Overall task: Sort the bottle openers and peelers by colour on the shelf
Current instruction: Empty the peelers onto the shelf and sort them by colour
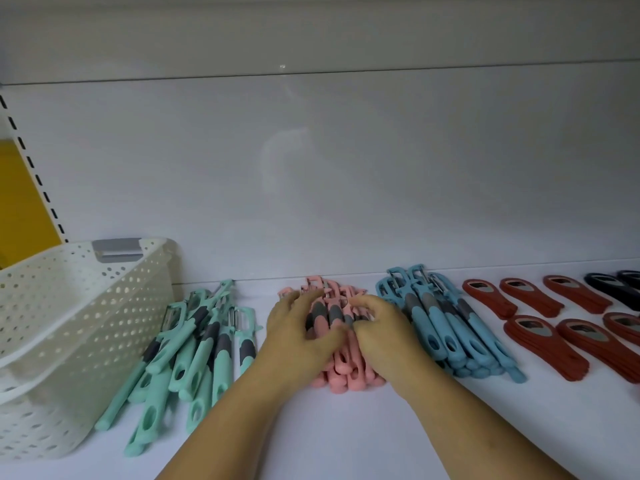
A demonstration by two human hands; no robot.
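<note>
A pile of pink peelers (341, 374) lies in the middle of the white shelf (346, 438). My left hand (298, 327) and my right hand (381, 327) both rest on top of this pile, fingers curled around the pink handles from either side. Mint green peelers (194, 355) lie spread to the left. Blue peelers (450, 330) sit stacked just right of my right hand. Red bottle openers (540, 344) lie in stacks farther right, and dark navy bottle openers (616, 289) show at the far right edge.
A cream perforated basket (69, 323) with a grey handle stands at the left of the shelf, beside the green peelers. The white back panel (346, 185) rises right behind the piles. A slotted upright (31, 168) runs at the far left.
</note>
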